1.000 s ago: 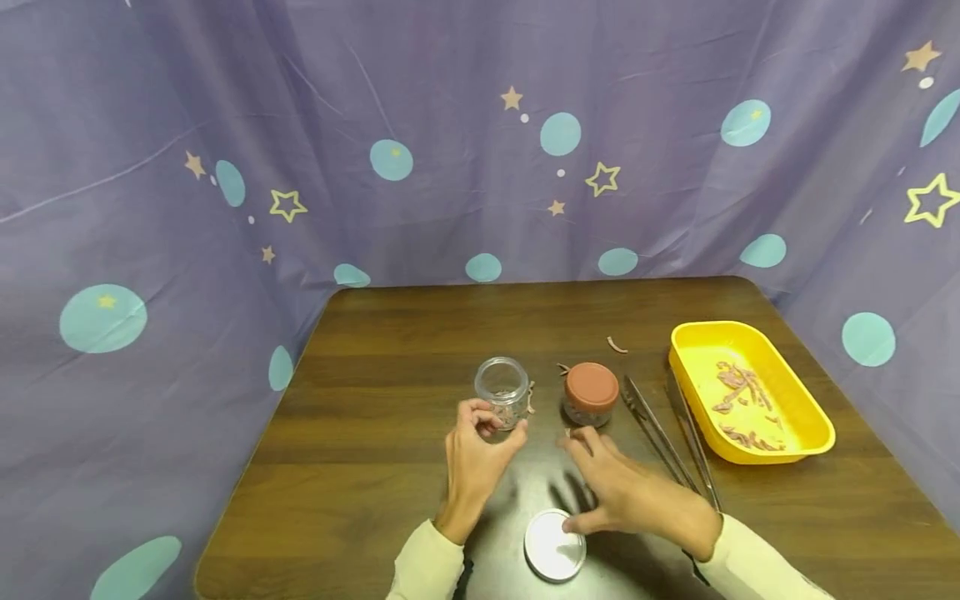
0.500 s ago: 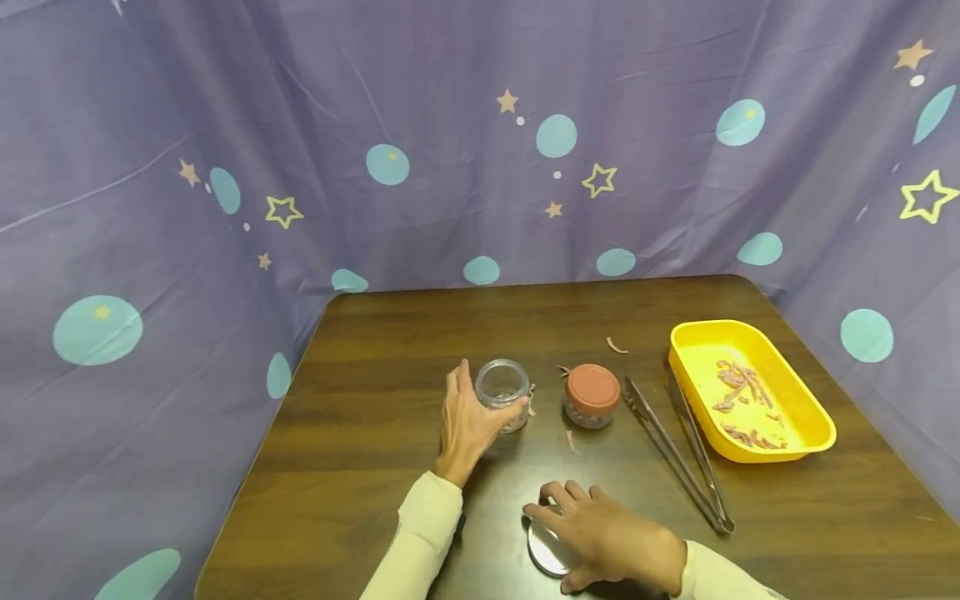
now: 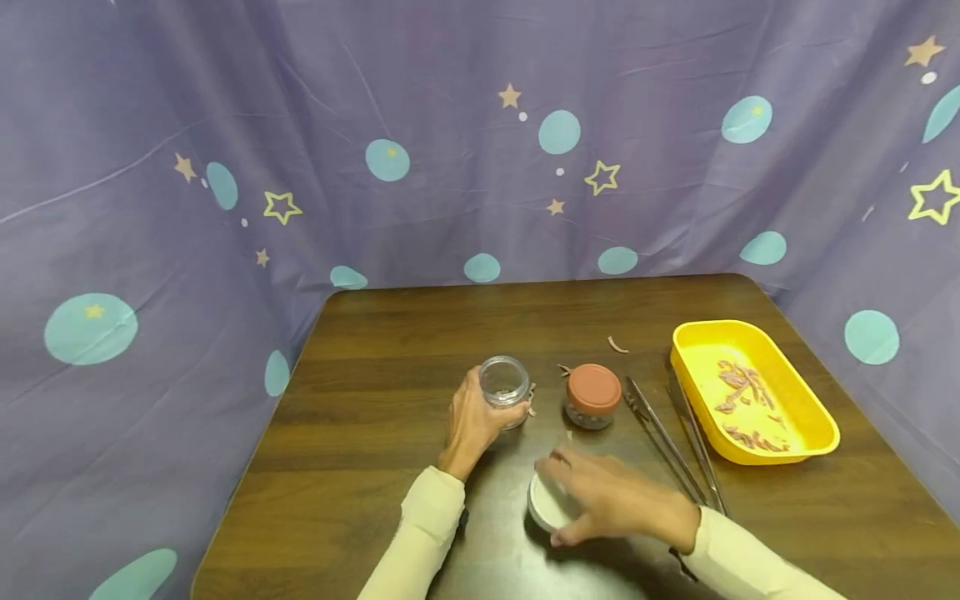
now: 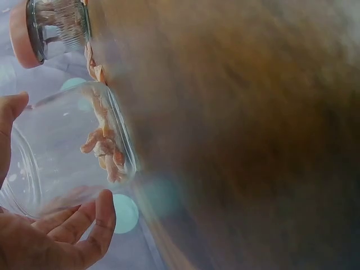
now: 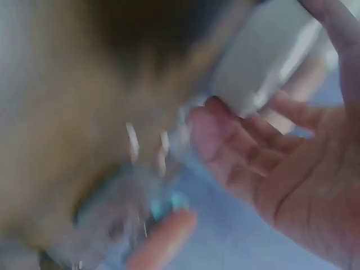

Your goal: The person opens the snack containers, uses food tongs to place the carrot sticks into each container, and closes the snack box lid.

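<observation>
My left hand (image 3: 468, 423) holds an uncapped clear jar (image 3: 502, 377), thumb on its near side and fingers round the left. In the left wrist view, pale brownish strips (image 4: 105, 143) lie at the bottom of this jar (image 4: 62, 129). My right hand (image 3: 611, 493) grips a round whitish lid (image 3: 547, 504) at its edge, nearer to me than the jar. The right wrist view is blurred, but shows the lid (image 5: 261, 59) between thumb and fingers. To the right of the open jar stands a second jar with an orange-brown lid (image 3: 594, 389), which neither hand touches.
Metal tongs (image 3: 671, 446) lie right of the capped jar. Beyond them, a yellow tray (image 3: 813, 421) holds more brownish strips (image 3: 742, 383). A loose strip (image 3: 618, 345) and several others lie on the wooden table (image 3: 360, 400). A patterned purple curtain (image 3: 450, 208) hangs behind.
My left hand has closed round the open jar. My right hand has come down onto the lid, taken hold of it and shifted it slightly away from me.
</observation>
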{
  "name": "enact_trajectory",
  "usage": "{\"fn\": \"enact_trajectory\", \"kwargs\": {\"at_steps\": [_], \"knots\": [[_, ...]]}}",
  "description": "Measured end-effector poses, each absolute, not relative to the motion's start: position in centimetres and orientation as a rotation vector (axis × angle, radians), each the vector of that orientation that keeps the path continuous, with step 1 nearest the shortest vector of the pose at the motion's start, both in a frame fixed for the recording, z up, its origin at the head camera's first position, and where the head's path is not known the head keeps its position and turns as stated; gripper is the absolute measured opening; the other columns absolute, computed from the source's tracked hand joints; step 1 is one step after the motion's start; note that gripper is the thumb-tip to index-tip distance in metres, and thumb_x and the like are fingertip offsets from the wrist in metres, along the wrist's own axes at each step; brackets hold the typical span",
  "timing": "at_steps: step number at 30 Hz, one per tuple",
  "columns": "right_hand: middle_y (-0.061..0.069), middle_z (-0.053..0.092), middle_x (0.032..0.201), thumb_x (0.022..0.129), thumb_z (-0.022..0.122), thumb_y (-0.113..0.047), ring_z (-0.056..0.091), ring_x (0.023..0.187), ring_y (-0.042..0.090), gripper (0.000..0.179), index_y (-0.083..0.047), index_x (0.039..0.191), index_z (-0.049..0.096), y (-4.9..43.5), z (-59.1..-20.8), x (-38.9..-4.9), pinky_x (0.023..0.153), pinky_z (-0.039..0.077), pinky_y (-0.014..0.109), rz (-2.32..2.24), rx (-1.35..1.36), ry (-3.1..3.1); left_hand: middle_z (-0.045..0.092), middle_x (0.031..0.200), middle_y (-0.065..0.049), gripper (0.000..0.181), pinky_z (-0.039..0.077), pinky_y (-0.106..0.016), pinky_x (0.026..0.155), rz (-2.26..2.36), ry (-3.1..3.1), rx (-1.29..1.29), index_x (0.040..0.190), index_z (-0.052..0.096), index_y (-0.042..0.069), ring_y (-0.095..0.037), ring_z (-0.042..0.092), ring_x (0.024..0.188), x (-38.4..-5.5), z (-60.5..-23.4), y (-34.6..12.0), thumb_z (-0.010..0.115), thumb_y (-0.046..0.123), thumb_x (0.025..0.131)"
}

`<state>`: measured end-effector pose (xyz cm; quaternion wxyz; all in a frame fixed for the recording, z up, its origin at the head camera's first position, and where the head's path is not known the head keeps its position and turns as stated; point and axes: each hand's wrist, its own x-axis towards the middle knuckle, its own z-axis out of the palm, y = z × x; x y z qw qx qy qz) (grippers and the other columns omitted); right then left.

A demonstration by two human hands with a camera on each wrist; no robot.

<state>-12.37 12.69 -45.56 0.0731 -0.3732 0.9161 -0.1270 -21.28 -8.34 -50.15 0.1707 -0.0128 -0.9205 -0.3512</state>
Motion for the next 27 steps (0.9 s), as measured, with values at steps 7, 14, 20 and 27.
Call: {"fn": "enact_trajectory", "kwargs": {"at_steps": [7,14,20,27], "knots": [[0.002,0.053,0.113,0.068,0.066,-0.065,0.054,0.08,0.011,0.081,-0.017,0.131,0.045,12.8,-40.8,-20.8,0.064,0.045,0.024,-0.638,-1.053,2.937,0.062,0.114,-0.012,0.091,0.051,-0.04,0.081,-1.012,-2.615,-0.014,0.126,0.045,0.009,-0.029,0.062,0.101,-21.1,-50.0,-8.6,0.079,0.055,0.056],[0.0,0.051,0.114,0.072,0.062,-0.066,0.054,0.082,0.011,0.082,-0.019,0.135,0.041,11.1,-40.3,-23.9,0.062,0.045,0.024,-0.572,-1.032,2.877,0.061,0.115,-0.012,0.088,0.052,-0.038,0.081,-0.98,-2.667,-0.053,0.126,0.043,0.008,-0.028,0.062,0.099,-20.8,-50.1,-8.4,0.077,0.054,0.06],[-0.001,0.05,0.11,0.073,0.064,-0.062,0.052,0.078,0.009,0.081,-0.017,0.136,0.041,9.9,-41.2,-24.6,0.06,0.044,0.022,-0.575,-1.119,2.843,0.06,0.114,-0.012,0.087,0.052,-0.039,0.081,-0.932,-2.664,-0.056,0.125,0.043,0.007,-0.029,0.062,0.1,-20.7,-50.0,-8.4,0.078,0.052,0.06],[0.002,0.049,0.118,0.074,0.064,-0.06,0.049,0.089,0.011,0.086,-0.012,0.14,0.038,7.7,-41.3,-25.7,0.067,0.045,0.023,-0.438,-1.301,2.803,0.059,0.115,-0.009,0.086,0.052,-0.038,0.082,-0.954,-2.671,-0.057,0.127,0.042,0.008,-0.027,0.062,0.1,-20.6,-49.9,-8.4,0.078,0.052,0.062]]}}
